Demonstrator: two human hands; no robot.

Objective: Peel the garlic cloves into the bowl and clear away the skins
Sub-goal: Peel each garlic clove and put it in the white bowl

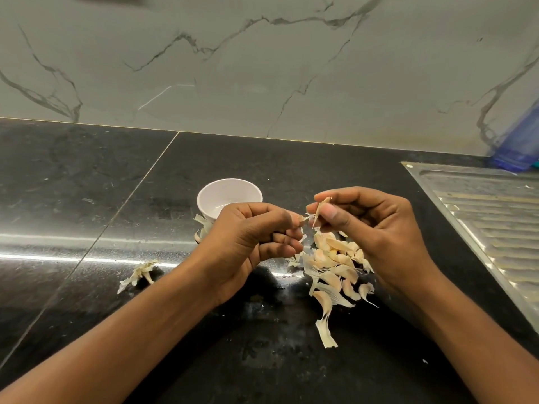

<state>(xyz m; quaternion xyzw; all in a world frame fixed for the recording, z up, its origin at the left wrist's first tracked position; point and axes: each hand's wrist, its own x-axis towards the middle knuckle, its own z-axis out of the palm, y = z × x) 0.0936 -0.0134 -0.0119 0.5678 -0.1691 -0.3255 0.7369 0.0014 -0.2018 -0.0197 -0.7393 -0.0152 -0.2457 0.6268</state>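
Note:
A small white bowl (229,196) stands on the black counter just behind my left hand; what it holds is not visible. My right hand (367,225) pinches a garlic clove (319,212) between thumb and fingers. My left hand (253,237) has its fingers curled and pinches a strip of skin at the clove's left end. Under and between the hands lies a pile of garlic cloves and papery skins (335,266). A long skin strip (326,330) trails toward me.
A garlic stem with skin scraps (140,274) lies on the counter to the left. More skins (202,225) sit beside the bowl. A steel sink drainboard (490,223) fills the right side, with a blue plastic container (522,144) behind it. A marble wall backs the counter.

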